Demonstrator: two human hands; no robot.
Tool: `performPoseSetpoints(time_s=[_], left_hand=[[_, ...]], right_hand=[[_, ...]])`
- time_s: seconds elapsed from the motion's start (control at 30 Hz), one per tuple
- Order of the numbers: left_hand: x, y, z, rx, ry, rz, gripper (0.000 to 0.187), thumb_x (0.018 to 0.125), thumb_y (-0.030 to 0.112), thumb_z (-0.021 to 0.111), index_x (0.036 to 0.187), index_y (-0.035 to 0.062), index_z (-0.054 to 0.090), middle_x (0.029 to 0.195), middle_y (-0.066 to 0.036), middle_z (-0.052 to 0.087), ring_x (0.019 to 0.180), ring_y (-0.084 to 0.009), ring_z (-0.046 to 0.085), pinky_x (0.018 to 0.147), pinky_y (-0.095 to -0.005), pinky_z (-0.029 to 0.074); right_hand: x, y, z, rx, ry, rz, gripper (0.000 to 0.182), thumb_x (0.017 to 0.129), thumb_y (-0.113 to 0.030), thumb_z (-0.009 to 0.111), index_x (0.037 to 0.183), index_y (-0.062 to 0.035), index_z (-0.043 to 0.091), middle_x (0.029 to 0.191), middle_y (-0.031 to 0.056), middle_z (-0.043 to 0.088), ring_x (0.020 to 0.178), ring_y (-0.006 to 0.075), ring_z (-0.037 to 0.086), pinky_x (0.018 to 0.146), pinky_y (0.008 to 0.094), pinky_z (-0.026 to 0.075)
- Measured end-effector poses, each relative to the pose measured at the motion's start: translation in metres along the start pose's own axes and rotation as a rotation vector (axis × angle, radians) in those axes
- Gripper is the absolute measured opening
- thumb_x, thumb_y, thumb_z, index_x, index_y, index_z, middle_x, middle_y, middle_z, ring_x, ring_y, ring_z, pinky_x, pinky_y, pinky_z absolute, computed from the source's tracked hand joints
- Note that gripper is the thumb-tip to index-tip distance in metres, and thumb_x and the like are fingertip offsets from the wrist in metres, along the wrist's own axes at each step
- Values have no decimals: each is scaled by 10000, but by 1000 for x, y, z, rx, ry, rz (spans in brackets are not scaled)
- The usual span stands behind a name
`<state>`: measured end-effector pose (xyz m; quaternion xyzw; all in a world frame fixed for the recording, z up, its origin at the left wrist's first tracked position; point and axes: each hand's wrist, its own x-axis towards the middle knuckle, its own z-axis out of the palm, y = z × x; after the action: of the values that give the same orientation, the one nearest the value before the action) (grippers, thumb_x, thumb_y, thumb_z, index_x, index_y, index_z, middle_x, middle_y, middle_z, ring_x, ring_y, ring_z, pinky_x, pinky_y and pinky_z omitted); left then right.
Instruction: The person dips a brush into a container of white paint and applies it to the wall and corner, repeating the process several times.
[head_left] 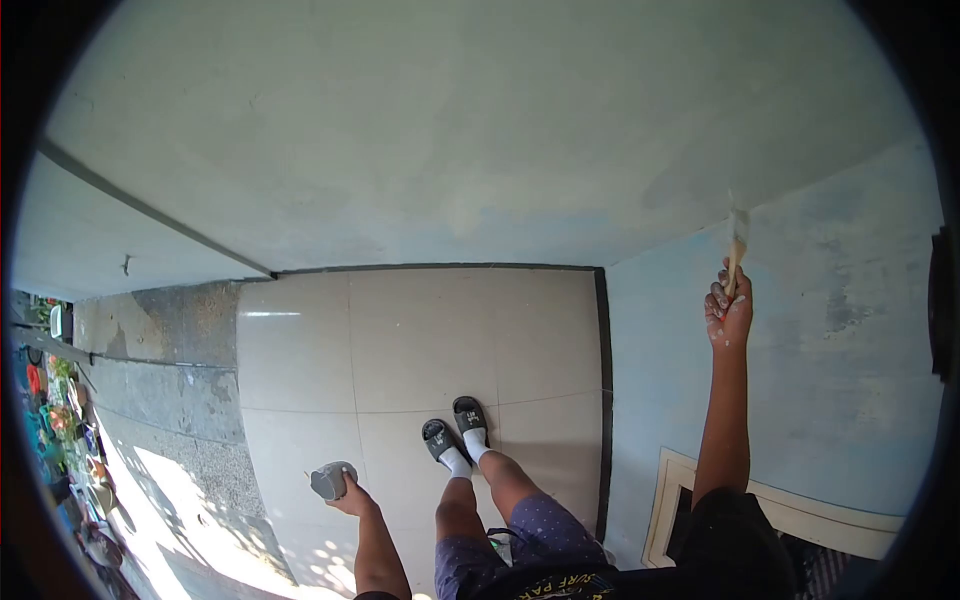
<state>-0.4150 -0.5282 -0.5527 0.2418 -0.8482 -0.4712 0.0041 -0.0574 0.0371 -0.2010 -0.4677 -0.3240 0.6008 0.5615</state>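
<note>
My right hand (731,312) is raised and closed around the wooden handle of a paintbrush (738,245). White specks dot its fingers. The brush points up, its bristles at the corner where the greenish-grey wall (450,130) meets the light blue wall (830,270); whether they touch cannot be made out. Low on the left, my left hand (351,496) grips a small grey container (328,481), held out over the tiled floor. A thin stick-like bit shows at the container's left edge. What is inside it is hard to tell.
My feet in dark slides (455,430) stand on beige tiles (420,330). A dark baseboard (440,267) edges the floor. A cream frame (800,505) is at lower right, a dark object (941,305) at far right. Plants and clutter (70,420) line the sunlit left side.
</note>
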Motion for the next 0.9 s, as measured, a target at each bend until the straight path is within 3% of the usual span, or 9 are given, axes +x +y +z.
performPoseSetpoints(time_s=[0.1,0.23,0.5,0.7,0.77,0.8,0.83,0.87,0.9], left_hand=[[14,-28,4,156,181,-82,825,669,257,840,1274,-41,364,1214,-231,545,1101,-337,566,947,-417,481],[51,-75,15,205,271,-235,896,645,345,848,1291,-31,354,1250,-221,526,1132,-349,544,988,-420,453],[157,-210,25,80,460,-503,929,640,369,846,1303,-26,329,1291,-211,508,1155,-340,535,998,-423,450],[268,-378,29,0,572,-536,970,561,377,887,1261,-22,348,1256,-218,529,1107,-352,562,956,-427,486],[273,-360,35,44,587,-653,1021,554,357,891,1307,16,293,1310,-170,492,1124,-341,558,927,-433,516],[289,-391,34,-14,660,-606,959,556,329,894,1283,27,347,1293,-171,510,1124,-341,557,915,-446,522],[305,-417,30,-180,595,-612,899,563,312,892,1264,44,398,1265,-173,535,1133,-343,554,918,-475,521],[306,-428,34,-72,663,-540,860,597,297,877,1278,53,411,1303,-178,509,1162,-368,526,922,-545,506],[290,-395,37,-101,571,-559,859,625,288,862,1302,48,392,1337,-177,483,1174,-385,511,930,-567,496]], right_hand=[[-3,49,-1,0,-40,-77,273,982,-213,453,1129,9,514,714,-1,476,429,48,339,350,185,302],[-27,113,-13,12,-103,-62,270,986,-196,437,1137,17,502,736,7,498,423,53,343,325,184,307],[-71,190,-54,6,-296,-79,291,990,-177,420,1117,67,518,738,45,503,439,71,381,338,196,349],[-91,242,-33,-178,-171,-109,271,983,-157,416,1100,66,516,710,28,458,436,77,357,346,193,345],[-102,261,-22,-183,-145,-53,253,976,-151,423,1086,55,520,713,23,459,436,71,353,347,190,333],[-107,270,-18,-199,-131,-50,245,971,-157,430,1072,47,523,704,19,460,438,67,357,347,189,318],[-112,279,-15,-226,-137,-73,245,971,-157,430,1072,47,523,704,19,460,438,67,357,347,189,318],[-118,285,-11,-224,-124,-59,244,970,-160,431,1066,44,526,698,19,463,439,66,364,349,190,316],[-120,286,-13,-213,-113,-50,244,969,-164,433,1060,41,528,691,19,467,440,65,371,350,190,315]])
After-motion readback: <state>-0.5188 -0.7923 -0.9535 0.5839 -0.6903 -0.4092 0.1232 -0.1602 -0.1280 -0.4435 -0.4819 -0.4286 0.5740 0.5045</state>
